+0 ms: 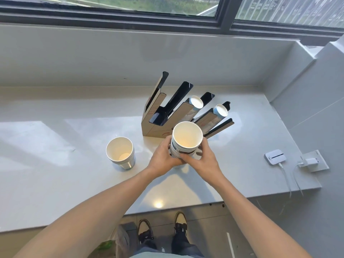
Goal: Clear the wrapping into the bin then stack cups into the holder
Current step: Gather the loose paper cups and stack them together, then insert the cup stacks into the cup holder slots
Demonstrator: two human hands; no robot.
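We've got both hands, left hand (163, 157) and right hand (202, 159), wrapped round the cup stack (186, 140), steadying it for the holder (178, 112) just beyond.

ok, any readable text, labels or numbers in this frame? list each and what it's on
None legible.
Cup holder side panels: faint red print, too blurred to read.
Cups loaded in the holder: blue print, unreadable.
Stack held in both hands: dark marks, mostly hidden.
White device: dark strip, no readable characters.

Bright daylight from window (130, 4); glare patches on countertop (55, 138); sharp focus; wide-angle bowing at edges.
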